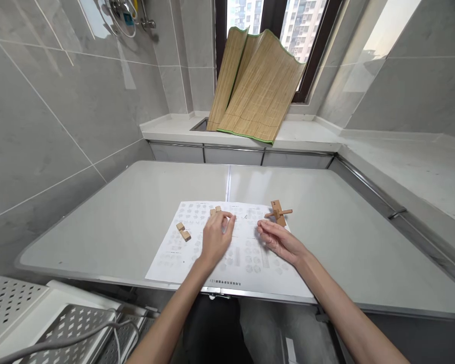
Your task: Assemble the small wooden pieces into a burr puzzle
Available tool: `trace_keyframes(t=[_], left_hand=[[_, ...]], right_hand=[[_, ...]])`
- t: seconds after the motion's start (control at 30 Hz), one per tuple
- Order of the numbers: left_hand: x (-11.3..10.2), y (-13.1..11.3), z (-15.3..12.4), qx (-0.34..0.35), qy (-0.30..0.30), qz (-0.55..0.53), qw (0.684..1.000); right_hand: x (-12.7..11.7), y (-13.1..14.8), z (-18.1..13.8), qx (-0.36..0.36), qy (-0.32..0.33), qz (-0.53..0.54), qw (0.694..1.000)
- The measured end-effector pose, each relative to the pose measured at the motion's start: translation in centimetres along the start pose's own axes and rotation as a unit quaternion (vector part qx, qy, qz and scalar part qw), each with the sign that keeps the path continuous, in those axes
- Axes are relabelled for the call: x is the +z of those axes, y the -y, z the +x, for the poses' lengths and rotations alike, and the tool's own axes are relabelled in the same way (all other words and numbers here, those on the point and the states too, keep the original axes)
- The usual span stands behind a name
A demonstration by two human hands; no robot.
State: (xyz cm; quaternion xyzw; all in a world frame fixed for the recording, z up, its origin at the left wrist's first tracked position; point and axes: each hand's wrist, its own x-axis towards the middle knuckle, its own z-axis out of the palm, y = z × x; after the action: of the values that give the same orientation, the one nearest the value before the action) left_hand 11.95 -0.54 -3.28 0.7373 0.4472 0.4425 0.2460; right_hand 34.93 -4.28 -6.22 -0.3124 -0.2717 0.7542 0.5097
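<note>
looking down in the head view, you have both hands above a printed sheet [170, 267] on the pale table [98, 217]. your left hand [217, 237] is loosely curled just beside a small wooden piece [218, 208], partly hidden; grip: cannot tell. your right hand [279, 241], fingertips gathered, is near the crossed wooden pieces [278, 213] at the sheet's far right corner; grip: cannot tell. a notched wooden piece [185, 236] lies on the sheet, left of your left hand.

Seemingly a home kitchen, with tiled walls [109, 114] and countertops [409, 156].
</note>
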Motion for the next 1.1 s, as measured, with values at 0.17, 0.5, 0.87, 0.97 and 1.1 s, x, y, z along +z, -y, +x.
trace_keyframes(t=[0.17,0.5,0.87,0.97,1.1], left_hand=[[-2.0,3.2,2.3,0.032,0.021,0.150,0.988],[-2.4,3.9,2.9,0.041,0.124,0.196,0.972],[-7.0,3.8,-0.2,0.097,0.069,0.323,0.939],[-8.5,4.9,-1.0,0.084,0.082,0.324,0.939],[-9.2,6.7,-1.4,0.061,0.116,0.251,0.959]], right_hand=[[0.0,-0.1,-0.1,0.002,0.002,-0.003,1.000],[0.4,-0.1,-0.5,-0.005,0.012,-0.011,1.000],[0.1,-0.4,-0.8,-0.011,0.013,-0.017,1.000],[0.0,-0.5,-1.0,-0.017,0.013,-0.015,1.000],[0.0,-0.7,-1.1,-0.023,0.016,-0.018,0.999]])
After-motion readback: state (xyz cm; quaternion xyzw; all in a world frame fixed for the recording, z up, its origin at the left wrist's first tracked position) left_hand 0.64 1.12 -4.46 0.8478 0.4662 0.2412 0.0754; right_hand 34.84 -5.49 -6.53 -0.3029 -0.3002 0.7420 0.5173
